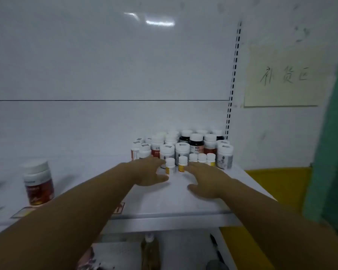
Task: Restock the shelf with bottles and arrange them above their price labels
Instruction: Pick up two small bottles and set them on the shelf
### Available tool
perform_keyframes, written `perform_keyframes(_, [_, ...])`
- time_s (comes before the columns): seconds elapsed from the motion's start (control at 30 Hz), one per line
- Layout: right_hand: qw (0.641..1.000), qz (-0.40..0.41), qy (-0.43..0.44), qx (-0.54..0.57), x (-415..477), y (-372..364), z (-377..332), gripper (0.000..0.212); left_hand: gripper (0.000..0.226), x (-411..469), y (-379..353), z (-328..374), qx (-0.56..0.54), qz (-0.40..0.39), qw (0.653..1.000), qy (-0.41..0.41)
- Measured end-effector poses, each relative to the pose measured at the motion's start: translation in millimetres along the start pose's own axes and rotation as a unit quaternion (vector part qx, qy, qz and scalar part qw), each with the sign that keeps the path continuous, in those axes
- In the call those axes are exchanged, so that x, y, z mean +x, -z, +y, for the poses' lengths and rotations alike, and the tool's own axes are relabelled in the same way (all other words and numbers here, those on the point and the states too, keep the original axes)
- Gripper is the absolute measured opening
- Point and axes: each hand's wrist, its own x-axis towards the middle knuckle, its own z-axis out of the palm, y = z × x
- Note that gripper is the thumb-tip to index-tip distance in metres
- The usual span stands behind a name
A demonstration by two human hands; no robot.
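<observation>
small white-capped bottles with yellow labels [170,165] stand in a short row on the white shelf board [183,199], at the front of a crowd of taller white and dark pill bottles [185,145] packed toward the right rear corner. the left hand [151,172] lies low over the board with fingers spread apart, fingertips just beside the nearest small bottle, holding nothing. the right hand [207,182] is likewise spread and empty, its fingertips close to the second small bottle [182,164], thumb splayed toward the shelf edge. away from both hands, far to the left, a larger white-lidded jar with a red label [39,183] stands alone near a price label [21,212] on the front rail; another label [119,207] peeks out beside the left forearm. the step in hand looks like picking up the small bottles. to do it well, each hand should close on one bottle at its body, not its cap, lift straight up so neighbours are not toppled, then set it upright above its matching label.
</observation>
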Motion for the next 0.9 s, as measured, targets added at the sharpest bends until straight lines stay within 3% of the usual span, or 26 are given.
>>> perform_keyframes(0.23, [0.998,0.054,-0.022,0.018,15.5,-0.7,11.4,0.058,0.026,37.3,4.0,7.4,0.013,0.034,0.999,-0.020])
perform_keyframes(0.5, [0.997,0.068,-0.032,-0.010,48.2,-12.8,3.6,0.055,0.038,63.0,2.0,-3.6,0.005,0.024,0.999,-0.036])
perform_keyframes(0.63, [0.991,0.117,-0.060,-0.012,62.9,-17.1,2.7,0.029,0.035,69.1,5.9,-11.1,-0.019,0.061,0.997,-0.031])
perform_keyframes(0.9, [0.978,0.169,-0.118,0.025,70.2,-6.1,-6.5,0.024,0.024,74.1,5.0,-4.2,-0.036,0.088,0.995,0.006])
